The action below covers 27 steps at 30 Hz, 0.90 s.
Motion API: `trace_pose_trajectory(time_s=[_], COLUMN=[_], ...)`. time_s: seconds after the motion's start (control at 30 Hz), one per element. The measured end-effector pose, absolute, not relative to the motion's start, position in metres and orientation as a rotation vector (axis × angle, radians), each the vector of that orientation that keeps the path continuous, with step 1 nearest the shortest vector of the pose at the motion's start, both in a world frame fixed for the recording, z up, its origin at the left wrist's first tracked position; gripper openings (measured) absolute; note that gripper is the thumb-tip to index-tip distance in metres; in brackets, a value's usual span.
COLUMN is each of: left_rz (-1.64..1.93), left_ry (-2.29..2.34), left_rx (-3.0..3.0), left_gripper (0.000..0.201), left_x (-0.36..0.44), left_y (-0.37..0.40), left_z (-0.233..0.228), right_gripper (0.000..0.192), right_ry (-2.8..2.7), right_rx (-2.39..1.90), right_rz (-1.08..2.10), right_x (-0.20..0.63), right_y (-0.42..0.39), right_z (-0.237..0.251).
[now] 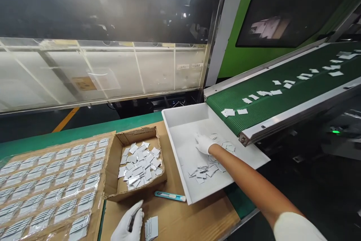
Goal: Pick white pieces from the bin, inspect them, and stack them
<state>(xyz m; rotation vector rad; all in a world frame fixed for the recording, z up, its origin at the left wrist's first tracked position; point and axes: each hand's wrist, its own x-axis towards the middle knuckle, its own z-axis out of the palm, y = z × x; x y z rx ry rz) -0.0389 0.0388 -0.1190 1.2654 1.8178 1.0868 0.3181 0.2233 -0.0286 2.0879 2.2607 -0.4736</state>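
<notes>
"What's laid out along this green surface?"

"At the far left, rows of bundles, seemingly under clear film, on a brown sheet. Next comes a cardboard box with a heap of loose white pieces inside."

"And the hand in front of it?"

"That's the worker's left hand, in a white glove. Its grip looks relaxed, thumb and fingers slightly parted, with nothing visible between them. Just beside it is a small stack, lying on the cardboard."

"I see a blue cutter too."

"Yes, lying between the box and the white tray. The right hand, also gloved, reaches into that tray, next to some scattered pieces."

"Has it picked any up?"

"I can't tell; the glove hides whatever its grip may have."

"So which step are we looking at?"

"Gathering pieces from the tray, I'd judge. Next, I'd expect the right fingers to need to close on a few flat ones without scattering the rest."

"And off to the right?"

"A sloping green belt carries more pieces, its low end at the tray's edge."
</notes>
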Motion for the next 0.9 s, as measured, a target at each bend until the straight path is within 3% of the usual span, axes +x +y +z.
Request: trace_pose_trajectory(time_s=[0.23, 0.9], left_rz=[1.129, 1.126], left_ry=[1.822, 1.799], left_rx=[1.437, 1.500], left_gripper=[0.042, 0.045], left_x=[-0.034, -0.033], left_y=[0.037, 0.036], left_z=[-0.109, -0.107], right_gripper=[0.030, 0.027], right_ry=[2.311, 2.116], right_rx=[1.892, 2.002], right_rz=[-0.580, -0.792], right_x=[0.294, 0.303], right_y=[0.175, 0.186], right_z=[-0.022, -0.009])
